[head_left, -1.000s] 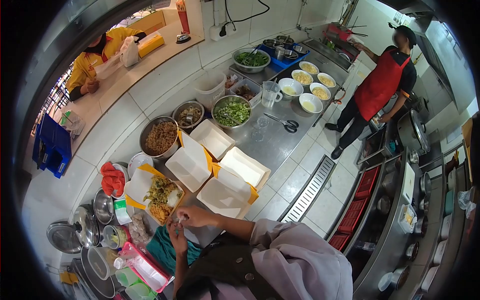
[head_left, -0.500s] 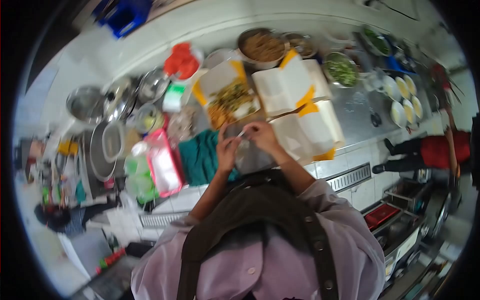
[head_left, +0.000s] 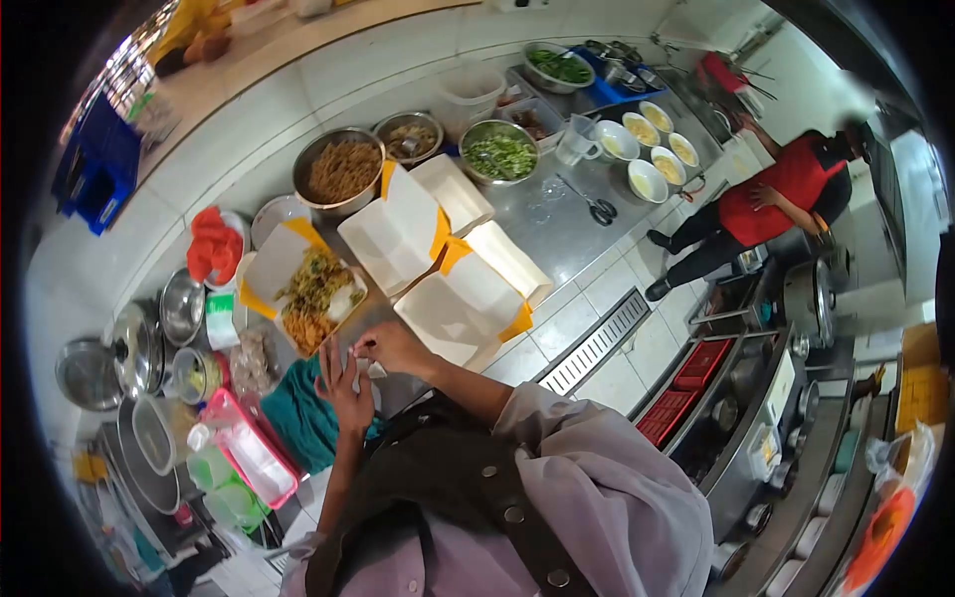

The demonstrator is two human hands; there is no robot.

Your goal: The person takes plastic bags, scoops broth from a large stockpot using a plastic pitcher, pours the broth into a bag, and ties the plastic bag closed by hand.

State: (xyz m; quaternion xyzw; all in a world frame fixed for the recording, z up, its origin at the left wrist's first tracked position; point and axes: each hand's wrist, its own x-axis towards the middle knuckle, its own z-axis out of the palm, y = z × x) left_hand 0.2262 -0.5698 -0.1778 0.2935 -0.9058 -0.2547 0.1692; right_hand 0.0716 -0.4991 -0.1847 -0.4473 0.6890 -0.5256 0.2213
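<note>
My left hand [head_left: 345, 390] is raised at the counter's front edge, fingers partly spread, beside a small whitish item too small to name. Close to its right, my right hand [head_left: 390, 350] has thumb and fingers pinched together at that item. Just beyond both hands lies an open takeaway box [head_left: 284, 269] holding noodles, chopped greens and a white portion. Empty open boxes [head_left: 393, 231] with yellow flaps stand to the right. A teal cloth [head_left: 303, 413] lies left of my left hand.
Behind the boxes are bowls of brown food [head_left: 343, 171] and chopped greens [head_left: 499, 152]. Scissors [head_left: 600, 209] and small white bowls [head_left: 649, 183] sit farther right. A co-worker in a red apron [head_left: 771, 199] stands across the aisle. A pink-rimmed tray [head_left: 254, 450] is at left.
The view swung left and back. My left hand's fingers have spread more, while my hands stay close together. The co-worker's arm has moved to the front of the apron.
</note>
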